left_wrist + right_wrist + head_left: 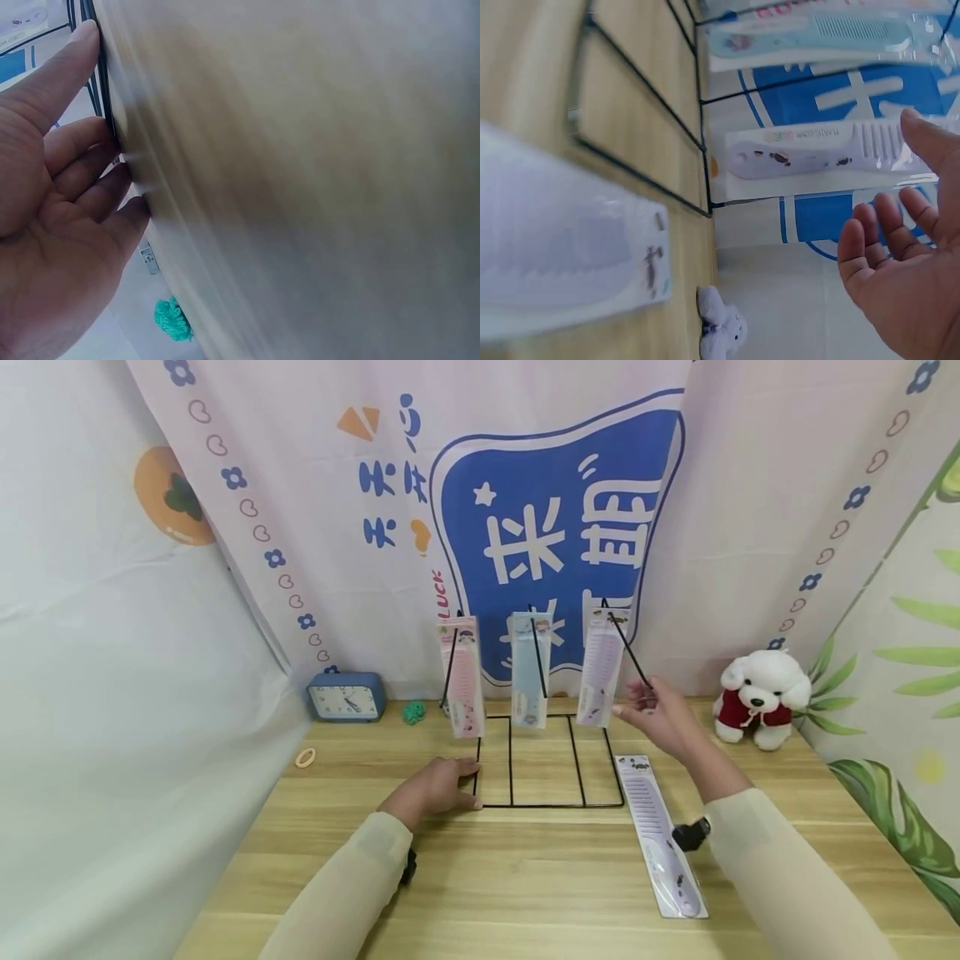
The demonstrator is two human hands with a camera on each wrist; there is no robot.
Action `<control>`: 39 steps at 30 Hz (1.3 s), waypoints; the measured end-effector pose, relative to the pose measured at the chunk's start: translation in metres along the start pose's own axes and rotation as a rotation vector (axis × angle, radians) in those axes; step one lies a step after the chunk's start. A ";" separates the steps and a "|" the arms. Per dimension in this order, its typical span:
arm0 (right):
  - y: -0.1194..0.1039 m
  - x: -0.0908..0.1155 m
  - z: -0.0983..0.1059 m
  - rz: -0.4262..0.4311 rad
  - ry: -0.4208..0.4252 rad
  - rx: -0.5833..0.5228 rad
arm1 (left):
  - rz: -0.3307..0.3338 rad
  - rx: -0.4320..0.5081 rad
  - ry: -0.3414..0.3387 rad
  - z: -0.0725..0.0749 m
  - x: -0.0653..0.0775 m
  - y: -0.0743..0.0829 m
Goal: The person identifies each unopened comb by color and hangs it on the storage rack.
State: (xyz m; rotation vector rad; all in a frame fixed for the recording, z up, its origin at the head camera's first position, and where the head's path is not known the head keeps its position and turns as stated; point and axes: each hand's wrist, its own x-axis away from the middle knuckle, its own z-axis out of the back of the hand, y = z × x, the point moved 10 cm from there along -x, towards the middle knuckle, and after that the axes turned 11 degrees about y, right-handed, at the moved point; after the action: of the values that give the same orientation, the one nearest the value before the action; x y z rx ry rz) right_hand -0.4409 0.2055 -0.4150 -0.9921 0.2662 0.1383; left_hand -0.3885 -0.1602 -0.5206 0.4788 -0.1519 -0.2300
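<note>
A black wire rack (551, 806) stands on the table with three packaged combs on its hooks: a pink comb (462, 681), a blue comb (530, 672) and a purple comb (600, 672). My left hand (437, 787) rests at the left side of the rack's base, thumb and fingertips touching the wire in the left wrist view. Beside the hanging purple comb is my right hand (663, 720), close to the end of its hook. Its thumb and fingers are spread apart in the right wrist view. Another packaged purple comb (660, 835) lies on the table, right of the rack.
A blue clock (346, 697), a green scrunchie (413, 712) and a small beige ring (305, 758) lie on the left. At the back right sits a white plush dog (763, 697) in red. A printed curtain (555, 527) hangs behind.
</note>
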 end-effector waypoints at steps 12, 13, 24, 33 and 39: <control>0.033 0.094 0.001 -0.012 -0.110 0.364 | 0.002 0.035 -0.002 -0.001 0.000 0.000; 0.039 0.099 0.000 -0.027 -0.120 0.385 | 0.004 0.034 -0.003 -0.001 0.000 0.000; 0.071 0.126 -0.011 -0.136 -0.220 0.602 | 0.001 0.039 -0.008 0.000 0.000 0.001; 0.069 0.133 -0.015 -0.221 -0.252 0.582 | 0.003 0.040 -0.010 0.000 0.000 0.001; 0.067 0.127 -0.012 -0.211 -0.286 0.647 | 0.005 0.037 -0.009 -0.001 -0.001 0.000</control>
State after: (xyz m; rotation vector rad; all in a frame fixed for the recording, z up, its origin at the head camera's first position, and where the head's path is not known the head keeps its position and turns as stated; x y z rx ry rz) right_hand -0.3367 0.2311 -0.5110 -0.3440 -0.0623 -0.0038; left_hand -0.3895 -0.1595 -0.5220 0.5142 -0.1665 -0.2248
